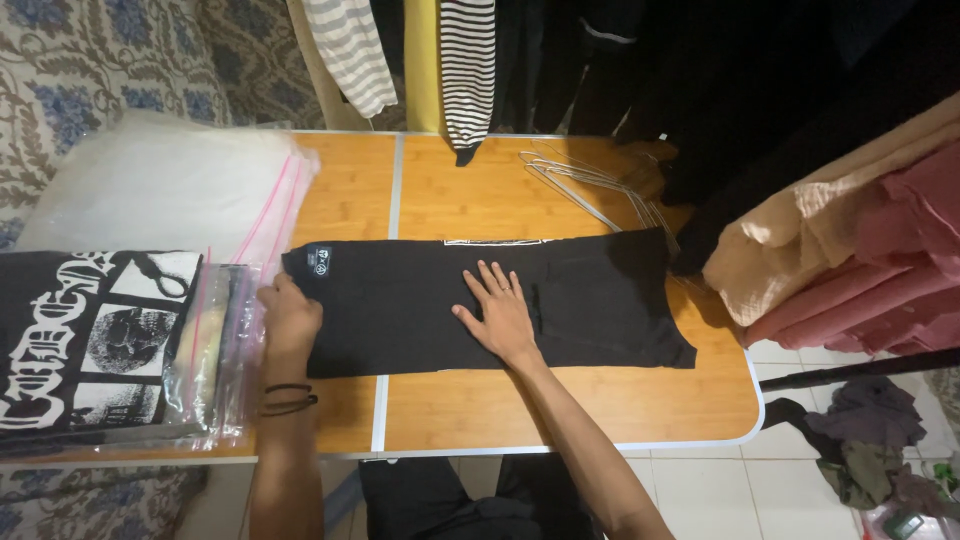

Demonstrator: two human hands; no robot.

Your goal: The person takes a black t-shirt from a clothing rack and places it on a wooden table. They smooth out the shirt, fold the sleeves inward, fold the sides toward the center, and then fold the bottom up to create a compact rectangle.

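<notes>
A folded black shirt (480, 300) lies flat across the middle of the wooden table (560, 410), stretched as a long band from left to right. The left hand (290, 315) rests on the shirt's left end, just below a small label patch (320, 264) at its far-left corner; its fingers curl down over the cloth edge, though whether that grip pinches the fabric cannot be told. The right hand (500, 310) lies near the middle of the shirt, its grip open, palm down and fingers spread flat on the cloth. Dark hair ties (288, 398) ring the left wrist.

To the left of the shirt, just beside the left hand, a clear zip bag (215, 350) holds a black printed garment (90, 340). Farther off lies a stack of empty clear bags (170, 185). Wire hangers (590, 185) lie on the far part of the table beyond the shirt. At the right edge, pink and beige cloths (850, 250) are piled, and striped and dark clothes (465, 60) hang at the far side.
</notes>
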